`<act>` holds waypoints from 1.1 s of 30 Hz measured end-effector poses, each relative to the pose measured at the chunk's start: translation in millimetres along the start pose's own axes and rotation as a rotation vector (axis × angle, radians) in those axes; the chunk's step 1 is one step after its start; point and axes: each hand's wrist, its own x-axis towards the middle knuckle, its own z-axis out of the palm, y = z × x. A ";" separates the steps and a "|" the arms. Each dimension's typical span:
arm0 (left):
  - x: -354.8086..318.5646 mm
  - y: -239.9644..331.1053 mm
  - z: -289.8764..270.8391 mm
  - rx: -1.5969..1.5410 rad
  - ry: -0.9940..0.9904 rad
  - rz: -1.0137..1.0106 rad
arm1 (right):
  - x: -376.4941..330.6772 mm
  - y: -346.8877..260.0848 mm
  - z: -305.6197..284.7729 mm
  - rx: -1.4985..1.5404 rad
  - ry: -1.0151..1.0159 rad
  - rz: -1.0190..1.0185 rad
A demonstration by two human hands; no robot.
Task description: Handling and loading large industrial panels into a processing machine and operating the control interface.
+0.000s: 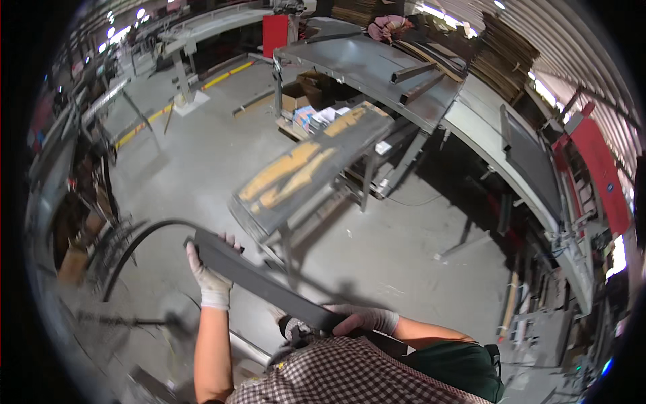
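A long, flat, dark grey strip (266,283) slants across in front of my body, its far end to the left and its near end to the right. My left hand (214,276), in a whitish work glove, is closed around the far end, with fingertips showing over the far edge. My right hand (363,320), gloved with some fingers bare, grips the near end close to my checked apron (336,370). What the strip is made of, I cannot tell. Beyond it stands a narrow work bench (340,145) with a worn top showing yellowish patches.
A wide grey metal table (336,57) lies behind the bench, with dark bars (424,87) on it. A pale table (484,121) runs along the right, near a red panel (599,168). A black curved band (138,242) arcs at left. Another person (388,28) bends at the back.
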 end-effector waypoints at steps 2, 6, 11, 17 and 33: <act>66.5 62.7 -7.6 -0.053 -0.052 0.031 | 78.4 -57.7 5.4 -0.069 0.041 -0.017; 180.0 198.2 -34.7 -0.009 -0.143 0.135 | 236.5 -158.8 9.0 -0.155 -0.110 0.076; 335.4 345.6 -96.1 -0.006 -0.147 0.197 | 398.2 -288.5 -2.5 -0.171 -0.191 0.137; 571.2 460.7 -110.4 -0.227 -0.288 0.008 | 565.6 -384.9 -36.0 -0.170 -0.099 0.028; 1182.4 643.1 -116.4 0.087 -0.222 -0.064 | 951.1 -804.0 -175.2 -0.255 0.064 -0.122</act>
